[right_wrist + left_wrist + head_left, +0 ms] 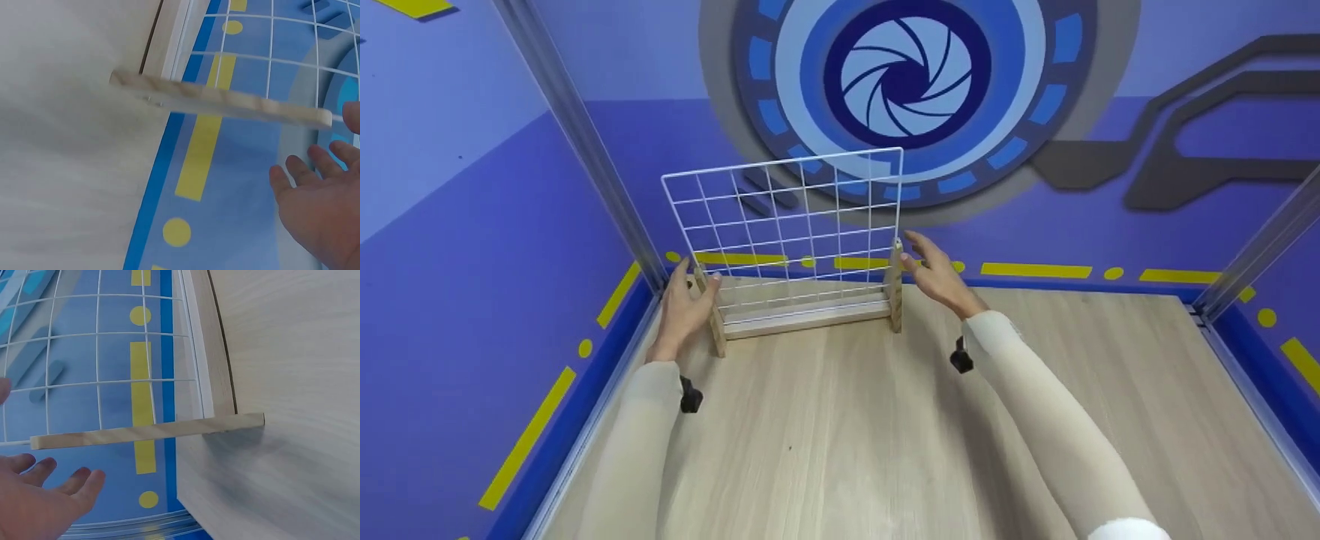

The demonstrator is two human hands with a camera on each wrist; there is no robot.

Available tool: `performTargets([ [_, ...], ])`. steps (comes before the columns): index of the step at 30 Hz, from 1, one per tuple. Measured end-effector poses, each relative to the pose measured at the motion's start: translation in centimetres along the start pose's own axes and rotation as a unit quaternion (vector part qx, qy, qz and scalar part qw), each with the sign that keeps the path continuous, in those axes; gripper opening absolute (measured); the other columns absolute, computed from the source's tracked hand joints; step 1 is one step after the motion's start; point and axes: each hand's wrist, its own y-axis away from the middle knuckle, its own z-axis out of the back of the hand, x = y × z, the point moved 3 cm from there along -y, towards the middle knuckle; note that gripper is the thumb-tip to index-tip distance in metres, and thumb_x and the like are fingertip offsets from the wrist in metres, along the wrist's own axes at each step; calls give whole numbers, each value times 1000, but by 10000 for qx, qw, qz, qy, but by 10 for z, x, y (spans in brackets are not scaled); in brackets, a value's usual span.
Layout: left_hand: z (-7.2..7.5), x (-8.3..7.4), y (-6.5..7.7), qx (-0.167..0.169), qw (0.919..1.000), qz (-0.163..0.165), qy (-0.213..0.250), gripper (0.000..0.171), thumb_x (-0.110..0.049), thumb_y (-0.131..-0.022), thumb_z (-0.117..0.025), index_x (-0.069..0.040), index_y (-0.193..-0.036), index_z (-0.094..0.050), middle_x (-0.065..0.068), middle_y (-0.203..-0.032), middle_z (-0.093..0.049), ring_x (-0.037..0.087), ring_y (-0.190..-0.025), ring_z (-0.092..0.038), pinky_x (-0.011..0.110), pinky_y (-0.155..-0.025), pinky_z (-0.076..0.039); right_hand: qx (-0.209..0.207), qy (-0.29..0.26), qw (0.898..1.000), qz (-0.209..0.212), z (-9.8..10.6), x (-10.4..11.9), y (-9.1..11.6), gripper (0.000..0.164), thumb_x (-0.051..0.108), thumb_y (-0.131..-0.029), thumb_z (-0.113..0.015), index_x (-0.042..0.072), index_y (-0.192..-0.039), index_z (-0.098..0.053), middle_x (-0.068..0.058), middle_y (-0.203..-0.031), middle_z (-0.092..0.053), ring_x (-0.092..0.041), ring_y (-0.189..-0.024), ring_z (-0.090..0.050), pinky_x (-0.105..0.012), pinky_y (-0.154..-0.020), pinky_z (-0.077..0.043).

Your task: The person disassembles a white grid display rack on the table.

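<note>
A white wire grid panel [802, 217] stands upright in a wooden base [810, 315], with a wooden side piece at each end. Beside the left side piece [146, 433] is my left hand [684, 315]; its fingers lie outside the wood and its thumb on the grid side, with a visible gap in the left wrist view. My right hand [939, 276] is by the top of the right side piece [225, 101], fingers loosely spread and apart from the wood. Neither hand grips anything in the wrist views.
The rack stands on a light wood-grain table [825, 435], close to the back wall [1035, 232] with its blue and yellow print. Metal posts [585, 142] rise at the corners. A blue side wall [472, 300] is near on the left.
</note>
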Motion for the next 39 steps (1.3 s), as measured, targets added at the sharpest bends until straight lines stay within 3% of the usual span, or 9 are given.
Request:
performTargets([
  [5, -8, 3, -8, -32, 9989, -89, 460, 62, -20, -113, -49, 6, -165, -26, 31, -168, -32, 52, -148, -45, 57, -124, -38, -157, -237, 9995, 161, -12, 5, -8, 57, 15, -115, -46, -4, -165, -29, -29, -167, -36, -43, -157, -35, -56, -129, -32],
  [9, -7, 8, -10, -85, 9988, -61, 482, 56, -15, -115, -43, 7, -164, -28, 32, -168, -34, 49, -153, -40, 56, -126, -37, -349, -334, 9986, 215, -20, 8, -11, 52, 10, -114, -44, -9, -162, -32, -33, -160, -42, -45, -151, -43, -56, -127, -35],
  [17, -3, 11, -11, -288, 9993, -63, 236, 50, -14, -115, -42, 3, -162, -36, 27, -165, -42, 43, -156, -37, 55, -128, -32, -751, -228, 9968, 128, -29, 7, -24, 44, 1, -113, -42, -10, -155, -41, -36, -148, -53, -45, -138, -57, -53, -117, -48],
  [22, -6, 13, -8, -450, 9988, -153, -119, 51, -16, -115, -42, 3, -162, -37, 27, -164, -44, 44, -155, -38, 56, -129, -30, -954, 1, 9954, 50, -28, 4, -22, 40, 0, -112, -44, -6, -152, -48, -31, -149, -56, -43, -140, -58, -51, -114, -51],
  [31, -14, 16, -6, -924, 9909, -768, -601, 45, -5, -110, -48, 10, -153, -48, 36, -147, -57, 53, -138, -54, 63, -118, -42, -1018, 320, 9943, 14, -26, 1, -12, 39, 0, -111, -47, -3, -150, -52, -26, -152, -56, -41, -140, -59, -51, -112, -54],
  [39, -13, 12, -7, -785, 9929, -729, -513, 46, -6, -112, -46, 8, -156, -46, 35, -143, -60, 50, -132, -60, 62, -113, -47, -1056, 321, 9938, 146, -21, 4, -7, 39, -1, -111, -48, -4, -149, -53, -27, -152, -56, -43, -140, -58, -52, -112, -53],
])
